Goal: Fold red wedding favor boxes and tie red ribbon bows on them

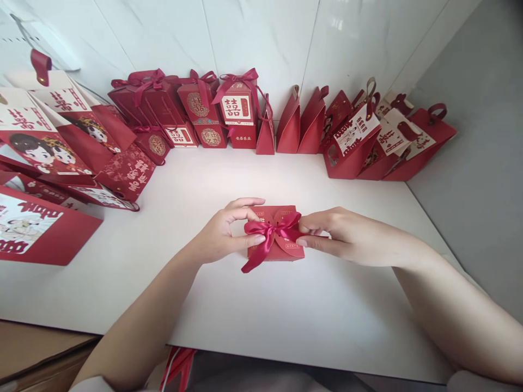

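A small red gift box (294, 251) with petal-shaped top flaps rests on the white table in front of me. A glossy crimson ribbon (268, 231) is tied in a bow over its top, one tail hanging down at the front left. My left hand (223, 231) is at the box's left side, thumb and fingers pinching the bow's left loop. My right hand (337, 234) grips the ribbon's right side between thumb and bent fingers, and a bit of ribbon shows past the thumb.
Red ribbon-tied boxes (239, 117) line the tiled wall (261, 38) at the back. Triangular red boxes (354, 141) with strap handles stand at the back right. Larger red gift boxes (49, 228) crowd the left. A cardboard box (36, 354) sits below the table's (286, 321) front left edge.
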Demonstrator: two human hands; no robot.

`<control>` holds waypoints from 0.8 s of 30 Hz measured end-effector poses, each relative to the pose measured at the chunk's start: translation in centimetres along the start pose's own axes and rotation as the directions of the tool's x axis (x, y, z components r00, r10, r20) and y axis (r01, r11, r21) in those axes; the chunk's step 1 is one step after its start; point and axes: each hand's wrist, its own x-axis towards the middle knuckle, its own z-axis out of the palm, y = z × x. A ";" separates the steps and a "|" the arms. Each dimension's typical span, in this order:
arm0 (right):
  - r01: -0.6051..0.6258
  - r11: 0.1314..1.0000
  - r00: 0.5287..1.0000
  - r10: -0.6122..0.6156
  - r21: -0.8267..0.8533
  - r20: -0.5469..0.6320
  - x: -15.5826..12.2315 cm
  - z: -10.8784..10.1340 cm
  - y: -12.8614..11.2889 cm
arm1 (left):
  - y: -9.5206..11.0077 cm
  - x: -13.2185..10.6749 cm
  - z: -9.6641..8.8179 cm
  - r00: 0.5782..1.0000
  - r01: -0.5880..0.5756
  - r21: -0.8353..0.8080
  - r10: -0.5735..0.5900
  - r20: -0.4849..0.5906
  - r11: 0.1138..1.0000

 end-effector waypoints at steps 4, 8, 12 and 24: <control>0.033 0.999 0.999 -0.033 -0.008 -0.005 0.1 0.1 0.1 | -0.3 0.1 -0.1 1.000 -0.008 -0.110 0.011 0.028 0.994; 0.032 0.999 0.999 -0.032 0.010 -0.005 0.0 0.0 0.1 | -0.4 0.2 -0.2 0.997 -0.055 -0.149 0.063 0.053 0.987; 0.030 1.000 1.000 -0.030 0.009 0.003 0.0 -0.1 0.0 | 0.0 0.2 0.1 0.999 -0.029 -0.172 0.025 -0.024 0.985; 0.028 1.000 1.000 -0.028 0.006 0.012 0.0 0.0 0.5 | -1.0 0.7 -0.2 0.998 0.056 -0.557 -0.033 0.051 0.829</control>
